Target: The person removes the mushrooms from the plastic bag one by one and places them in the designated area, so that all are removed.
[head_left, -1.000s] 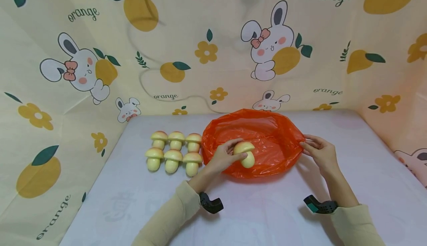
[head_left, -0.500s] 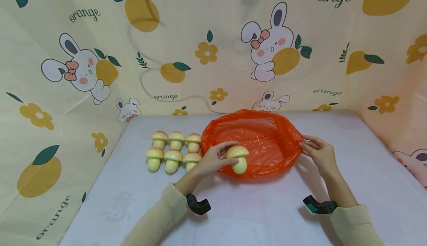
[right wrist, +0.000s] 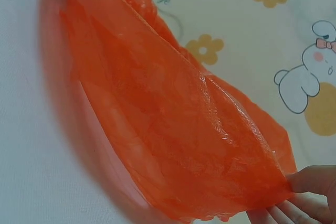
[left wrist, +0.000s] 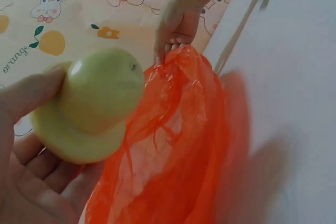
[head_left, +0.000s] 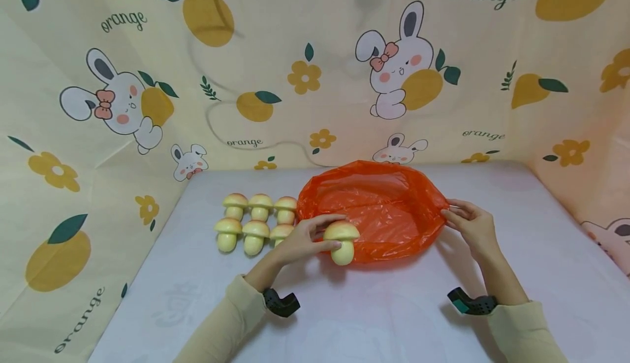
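My left hand (head_left: pixel 301 241) grips a toy mushroom (head_left: pixel 342 241) with a yellow stem and a reddish-topped cap, in front of the near left rim of a red plastic bag (head_left: pixel 394 226). In the left wrist view the thumb presses the side of this mushroom (left wrist: pixel 102 90), with the fingers behind its cap. The bag's mouth gapes wide. My right hand (head_left: pixel 473 226) pinches the bag's right edge between thumb and fingers, as the right wrist view also shows at the corner of the bag (right wrist: pixel 178 124).
Several like mushrooms (head_left: pixel 255 230) stand in two rows left of the bag; my left hand overlaps one of them. A white-covered table (head_left: pixel 374 314) lies beneath, with a printed cloth (head_left: pixel 325 73) behind and at the sides.
My left hand has drawn back from over the bag, moving left and toward me with the mushroom. The right hand and the bag have stayed in place.
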`<state>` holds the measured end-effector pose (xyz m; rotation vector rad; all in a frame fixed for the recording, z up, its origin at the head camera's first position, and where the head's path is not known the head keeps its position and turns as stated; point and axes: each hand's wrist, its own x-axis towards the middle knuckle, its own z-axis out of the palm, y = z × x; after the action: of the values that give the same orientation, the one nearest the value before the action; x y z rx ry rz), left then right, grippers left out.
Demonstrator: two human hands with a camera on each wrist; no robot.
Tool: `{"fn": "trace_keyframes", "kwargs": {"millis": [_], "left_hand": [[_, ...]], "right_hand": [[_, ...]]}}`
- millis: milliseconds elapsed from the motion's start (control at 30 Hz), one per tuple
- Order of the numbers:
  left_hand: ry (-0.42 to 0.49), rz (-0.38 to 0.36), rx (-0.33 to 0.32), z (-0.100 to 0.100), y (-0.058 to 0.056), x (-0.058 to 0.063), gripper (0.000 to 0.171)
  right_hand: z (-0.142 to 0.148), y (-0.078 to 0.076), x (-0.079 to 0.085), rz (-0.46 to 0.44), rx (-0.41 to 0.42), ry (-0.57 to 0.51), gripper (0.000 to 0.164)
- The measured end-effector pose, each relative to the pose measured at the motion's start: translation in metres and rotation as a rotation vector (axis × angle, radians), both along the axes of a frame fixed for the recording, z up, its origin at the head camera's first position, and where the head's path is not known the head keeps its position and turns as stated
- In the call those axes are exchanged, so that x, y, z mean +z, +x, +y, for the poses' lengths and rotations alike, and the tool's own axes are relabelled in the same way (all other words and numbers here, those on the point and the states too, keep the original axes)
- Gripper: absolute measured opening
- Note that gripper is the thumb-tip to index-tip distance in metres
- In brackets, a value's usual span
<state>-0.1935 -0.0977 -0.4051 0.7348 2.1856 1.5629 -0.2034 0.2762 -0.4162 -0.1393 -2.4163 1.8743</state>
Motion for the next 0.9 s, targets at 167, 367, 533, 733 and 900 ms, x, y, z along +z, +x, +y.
{"fn": "trace_keyframes", "kwargs": {"millis": [167,367,533,733,900], "left_hand": [[0.006,0.035,-0.020,-0.012,0.001,-0.001,0.053],[0.030,0.051,-0.018,-0.029,0.004,-0.005,0.053],[0.105,0.062,-0.007,-0.040,0.009,-0.009,0.052],[0.130,0.108,-0.029,-0.049,0.012,-0.012,0.051],[0.038,0.174,-0.012,-0.057,0.017,-0.017,0.050]], "right_hand": [[0.001,0.001,0.000,0.022,0.009,-0.062,0.033],[0.001,0.001,0.000,0.005,0.002,-0.043,0.040],[0.001,0.001,0.000,-0.009,-0.003,-0.033,0.043],[0.002,0.001,-0.001,-0.007,-0.003,-0.046,0.037],[0.002,0.001,-0.001,0.010,0.003,-0.075,0.031]]}}
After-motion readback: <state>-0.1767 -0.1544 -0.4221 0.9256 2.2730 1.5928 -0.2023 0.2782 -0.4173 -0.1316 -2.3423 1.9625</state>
